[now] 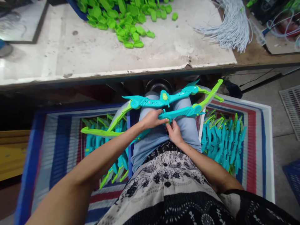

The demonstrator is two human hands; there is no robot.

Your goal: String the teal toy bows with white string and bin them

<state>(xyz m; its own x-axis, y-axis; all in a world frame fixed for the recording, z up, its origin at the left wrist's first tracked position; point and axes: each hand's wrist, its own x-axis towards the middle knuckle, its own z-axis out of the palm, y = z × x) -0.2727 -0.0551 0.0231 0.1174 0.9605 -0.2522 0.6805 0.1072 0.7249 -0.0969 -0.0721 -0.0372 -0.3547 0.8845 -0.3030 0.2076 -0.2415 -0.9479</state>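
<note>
Two teal toy bows with lime limbs are laid across the lap of a seated person. The nearer bow (185,111) is gripped at its middle by the left hand (152,119). The fingers of the right hand (174,133) are pressed against its underside, though a grip there cannot be made out. The farther bow (164,97) is left untouched just beyond. Striped bags of similar bows are seen at left (56,140) and right (257,140). On the far bench (93,56), green parts (126,18) and white cords (232,28) are piled.
</note>
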